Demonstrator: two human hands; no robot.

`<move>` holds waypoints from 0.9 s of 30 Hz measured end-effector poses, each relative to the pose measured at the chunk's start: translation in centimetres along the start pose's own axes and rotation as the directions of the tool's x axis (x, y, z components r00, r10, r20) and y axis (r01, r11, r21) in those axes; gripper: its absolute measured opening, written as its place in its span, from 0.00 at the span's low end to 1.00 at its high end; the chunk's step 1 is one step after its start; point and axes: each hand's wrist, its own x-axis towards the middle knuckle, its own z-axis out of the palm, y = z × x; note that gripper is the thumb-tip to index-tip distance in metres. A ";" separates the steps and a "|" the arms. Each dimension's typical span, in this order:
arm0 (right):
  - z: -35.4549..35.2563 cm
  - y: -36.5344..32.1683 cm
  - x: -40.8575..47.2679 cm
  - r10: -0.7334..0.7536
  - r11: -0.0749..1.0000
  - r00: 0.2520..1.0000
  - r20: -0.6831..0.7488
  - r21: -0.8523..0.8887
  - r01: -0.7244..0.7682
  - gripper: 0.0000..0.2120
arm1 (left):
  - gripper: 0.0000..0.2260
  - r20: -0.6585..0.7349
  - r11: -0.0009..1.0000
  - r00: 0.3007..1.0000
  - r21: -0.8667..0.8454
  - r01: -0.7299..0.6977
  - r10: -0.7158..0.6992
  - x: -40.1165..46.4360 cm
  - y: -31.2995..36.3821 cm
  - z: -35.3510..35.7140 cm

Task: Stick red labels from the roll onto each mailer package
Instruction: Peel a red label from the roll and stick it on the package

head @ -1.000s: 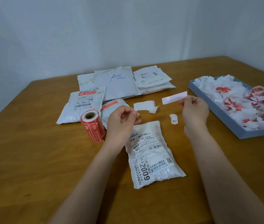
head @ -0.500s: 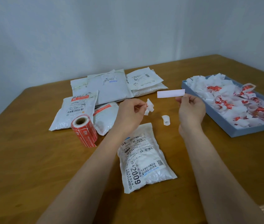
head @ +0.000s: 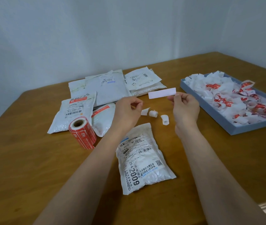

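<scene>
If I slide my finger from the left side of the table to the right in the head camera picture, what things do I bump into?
Mailer with a red label → red label roll → left hand → small curled paper scraps → right hand pinching a peeled label → blue tray of used backing paper.

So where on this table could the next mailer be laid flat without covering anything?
Bare wood lies left of the label roll toward the table edge, and between the near mailer and the blue tray. Crowded: the mailer pile at the back, and the backing scraps under the hands, left and right.
</scene>
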 end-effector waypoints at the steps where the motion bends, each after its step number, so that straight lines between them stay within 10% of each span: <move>1: 0.0 0.0 -0.1 -0.002 1.000 1.000 0.022 -0.002 0.002 0.06 | 0.06 -0.017 0.999 1.000 -0.041 0.024 -0.025 -0.2 0.1 -0.2; 8: 0.3 0.2 -1.0 -0.150 0.987 0.949 0.276 -0.011 0.159 0.06 | 0.14 0.269 0.609 0.857 -0.612 0.505 -0.439 -2.2 0.4 -2.7; 27: 0.7 0.7 -2.6 -0.272 0.904 0.700 0.660 -0.075 0.422 0.10 | 0.09 0.364 0.351 0.795 -0.752 0.558 -0.485 -5.0 -3.2 -4.7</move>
